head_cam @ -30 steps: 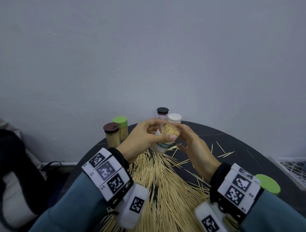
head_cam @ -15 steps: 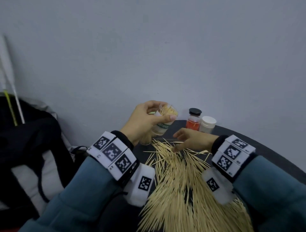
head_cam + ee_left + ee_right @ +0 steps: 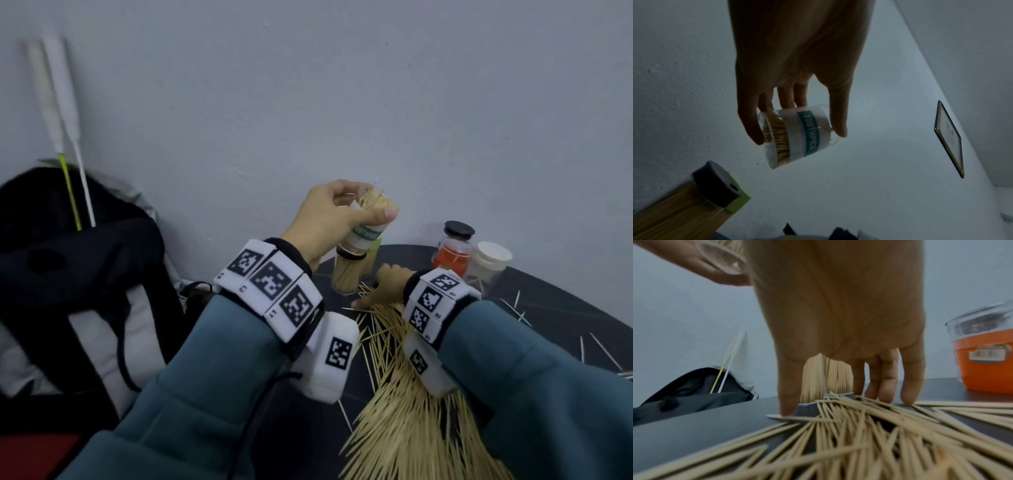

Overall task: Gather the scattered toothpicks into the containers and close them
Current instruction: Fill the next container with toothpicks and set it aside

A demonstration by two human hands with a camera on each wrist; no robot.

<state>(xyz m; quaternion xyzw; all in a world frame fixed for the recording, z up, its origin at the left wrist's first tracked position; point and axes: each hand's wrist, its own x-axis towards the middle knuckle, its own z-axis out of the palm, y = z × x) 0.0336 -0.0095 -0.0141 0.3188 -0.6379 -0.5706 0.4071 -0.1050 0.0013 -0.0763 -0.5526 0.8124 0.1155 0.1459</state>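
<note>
The big heap of toothpicks (image 3: 421, 411) is lying nearest on the black table (image 3: 565, 308). At its 12 o'clock edge the right hand (image 3: 383, 284) is pressing down with straight fingers, pinching nothing yet. The next move, I think, is gathering a bundle. Beyond, at 11 o'clock, the left hand (image 3: 329, 219) is grasping the open, lidless container (image 3: 797, 136), labelled "TOOTHPICK".

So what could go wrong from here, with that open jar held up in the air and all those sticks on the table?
1. The left hand holds the open toothpick jar tilted and nearly full, so sticks may spill out.
2. The right hand presses its fingertips on the loose toothpick pile; a sweep could flick some off the table edge.
3. The brown-lidded jar stands just beyond that hand and might get knocked over.
</note>
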